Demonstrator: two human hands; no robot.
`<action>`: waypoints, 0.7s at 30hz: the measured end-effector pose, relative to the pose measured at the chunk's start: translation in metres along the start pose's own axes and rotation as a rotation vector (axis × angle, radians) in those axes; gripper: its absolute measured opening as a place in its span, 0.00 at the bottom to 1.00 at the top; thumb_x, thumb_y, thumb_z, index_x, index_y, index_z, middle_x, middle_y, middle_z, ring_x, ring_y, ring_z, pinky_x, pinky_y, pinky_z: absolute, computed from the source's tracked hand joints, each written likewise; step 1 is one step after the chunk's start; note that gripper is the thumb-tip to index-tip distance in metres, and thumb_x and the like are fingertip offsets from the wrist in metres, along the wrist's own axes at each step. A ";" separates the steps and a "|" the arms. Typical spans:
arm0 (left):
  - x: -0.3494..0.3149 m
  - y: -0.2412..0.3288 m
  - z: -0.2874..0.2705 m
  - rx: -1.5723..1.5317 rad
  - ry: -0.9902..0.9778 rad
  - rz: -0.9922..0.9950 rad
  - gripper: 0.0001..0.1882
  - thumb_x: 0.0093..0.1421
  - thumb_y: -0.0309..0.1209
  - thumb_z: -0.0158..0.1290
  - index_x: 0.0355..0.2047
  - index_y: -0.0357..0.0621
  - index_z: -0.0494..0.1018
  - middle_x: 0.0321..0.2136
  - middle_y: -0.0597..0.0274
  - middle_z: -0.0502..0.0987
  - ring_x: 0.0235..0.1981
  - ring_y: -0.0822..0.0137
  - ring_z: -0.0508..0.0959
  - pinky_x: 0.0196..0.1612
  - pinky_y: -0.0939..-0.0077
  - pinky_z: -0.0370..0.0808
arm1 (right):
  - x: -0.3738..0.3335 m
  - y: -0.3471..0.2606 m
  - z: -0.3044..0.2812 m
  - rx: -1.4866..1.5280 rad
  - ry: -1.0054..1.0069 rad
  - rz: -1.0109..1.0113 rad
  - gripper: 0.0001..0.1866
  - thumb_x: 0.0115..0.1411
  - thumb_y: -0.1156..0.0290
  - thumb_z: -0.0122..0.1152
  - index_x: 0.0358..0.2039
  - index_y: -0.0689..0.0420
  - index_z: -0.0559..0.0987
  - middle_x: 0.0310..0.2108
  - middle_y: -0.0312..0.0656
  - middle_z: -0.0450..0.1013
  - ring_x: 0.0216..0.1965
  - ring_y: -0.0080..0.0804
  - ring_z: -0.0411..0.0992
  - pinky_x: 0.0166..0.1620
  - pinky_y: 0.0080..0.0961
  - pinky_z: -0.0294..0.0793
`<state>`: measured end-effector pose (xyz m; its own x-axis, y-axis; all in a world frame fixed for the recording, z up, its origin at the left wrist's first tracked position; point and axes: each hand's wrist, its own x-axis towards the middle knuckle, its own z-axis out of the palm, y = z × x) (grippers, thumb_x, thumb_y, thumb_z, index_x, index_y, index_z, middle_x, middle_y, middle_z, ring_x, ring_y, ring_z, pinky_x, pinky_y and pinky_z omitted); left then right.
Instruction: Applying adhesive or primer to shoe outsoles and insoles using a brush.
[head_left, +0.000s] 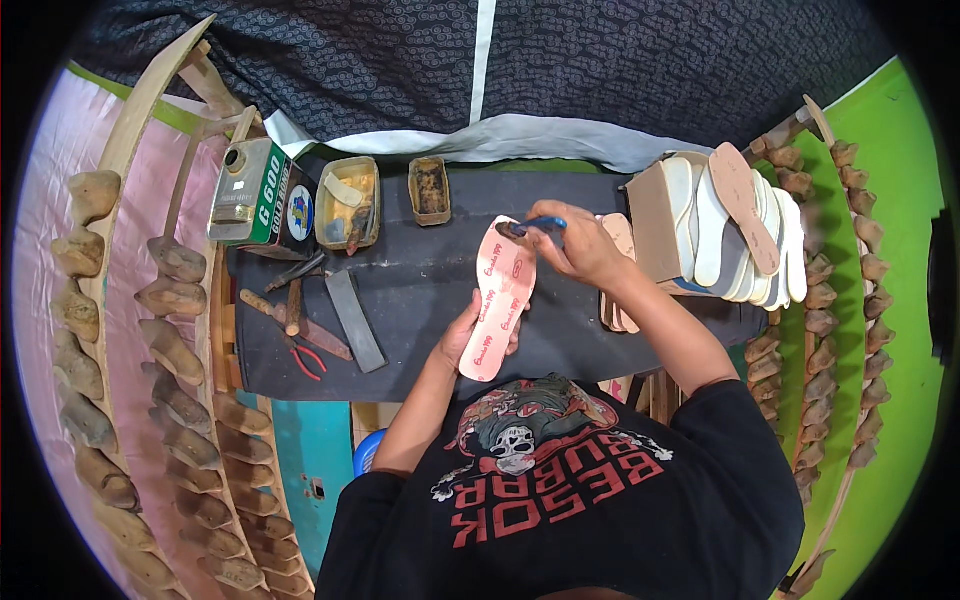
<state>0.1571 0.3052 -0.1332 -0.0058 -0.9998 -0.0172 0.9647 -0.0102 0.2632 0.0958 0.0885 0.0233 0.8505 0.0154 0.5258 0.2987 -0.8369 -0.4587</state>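
Note:
My left hand [462, 330] grips a pink, printed shoe insole [497, 300] by its lower part, with the thumb at one edge and fingertips showing at the other. The insole is held over the dark table, its upper end pointing away from me. In my right hand [582, 248] is a brush [549, 222] with a blue handle, closed in the fingers. The brush's dark head lies at the insole's far end and seems to touch it. More pinkish insoles [618, 312] lie on the table, partly hidden under my right forearm.
A cardboard box [652, 222] at right carries many white insoles [711, 240] and a pink one. Back left stand a metal can [262, 200] and two grimy containers [347, 190]. Red-handled pliers [306, 362], a hammer [293, 300] and a grey block [356, 322] lie nearby. Shoe lasts [178, 258] line side racks.

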 end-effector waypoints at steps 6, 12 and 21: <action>-0.002 -0.003 -0.006 0.011 0.057 0.003 0.42 0.66 0.66 0.38 0.59 0.37 0.66 0.35 0.57 0.76 0.34 0.65 0.77 0.37 0.68 0.73 | -0.005 -0.015 0.007 0.181 -0.204 -0.053 0.12 0.59 0.72 0.64 0.41 0.60 0.73 0.34 0.50 0.77 0.35 0.51 0.77 0.38 0.40 0.77; -0.006 0.000 -0.009 -0.038 0.067 0.068 0.41 0.68 0.64 0.37 0.59 0.36 0.65 0.33 0.56 0.77 0.34 0.65 0.77 0.36 0.66 0.74 | 0.023 0.019 0.032 0.242 -0.058 0.271 0.11 0.67 0.69 0.56 0.46 0.60 0.70 0.27 0.51 0.75 0.29 0.53 0.77 0.33 0.39 0.73; -0.035 0.002 -0.020 -0.047 0.164 0.177 0.42 0.67 0.65 0.37 0.59 0.36 0.64 0.33 0.56 0.76 0.34 0.65 0.77 0.35 0.67 0.73 | 0.097 0.065 0.106 0.217 -0.022 0.319 0.14 0.70 0.64 0.53 0.47 0.62 0.68 0.29 0.58 0.76 0.33 0.62 0.75 0.36 0.47 0.72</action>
<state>0.1649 0.3406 -0.1514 0.2031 -0.9701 -0.1327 0.9581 0.1690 0.2311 0.2433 0.0938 -0.0311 0.9239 -0.2132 0.3178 0.1003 -0.6664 -0.7388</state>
